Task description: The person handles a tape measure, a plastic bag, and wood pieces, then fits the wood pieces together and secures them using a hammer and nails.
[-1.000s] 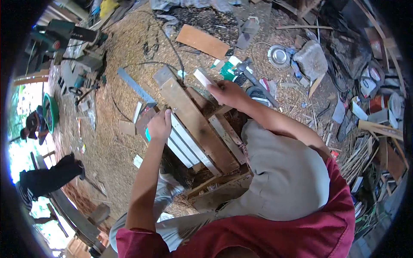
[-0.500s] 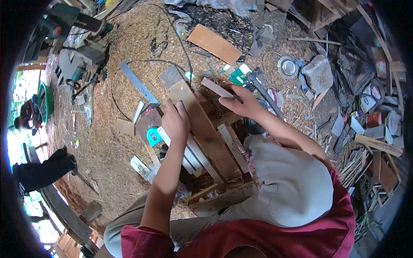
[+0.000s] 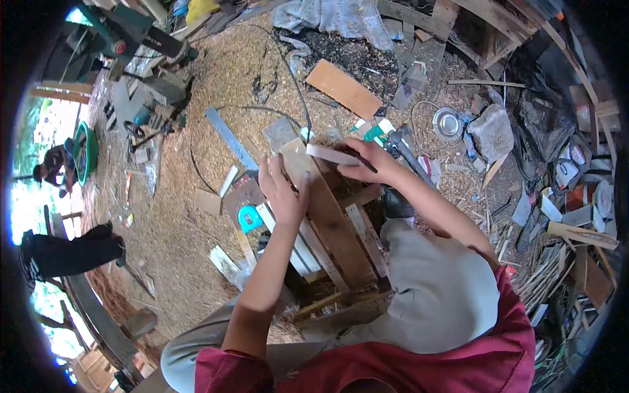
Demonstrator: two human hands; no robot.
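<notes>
A long brown board [image 3: 334,229] lies lengthwise on a low wooden frame in front of my body. At its far end my left hand [image 3: 283,196] rests with its fingers spread, the thumb near the board's surface. My right hand [image 3: 372,162] grips a small pale wooden block [image 3: 327,154] just above the far end of the board. A thin dark stick, perhaps a pencil, also shows between the fingers of that hand. Pale strips [image 3: 303,257] lie left of the board, and a teal tape measure [image 3: 249,219] sits beside them.
A hammer [image 3: 411,156] lies right of the far end. Beyond are an orange-brown board [image 3: 344,88], a metal bowl [image 3: 448,124] and a stone [image 3: 491,133]. A metal square [image 3: 229,137] lies at left. Another person [image 3: 56,164] is at the far left by a green basin [image 3: 85,154].
My left hand has lifted from the board's left edge and its fingers have spread. The pale block in my right hand has turned and now sits over the board's end. The head view has shifted.
</notes>
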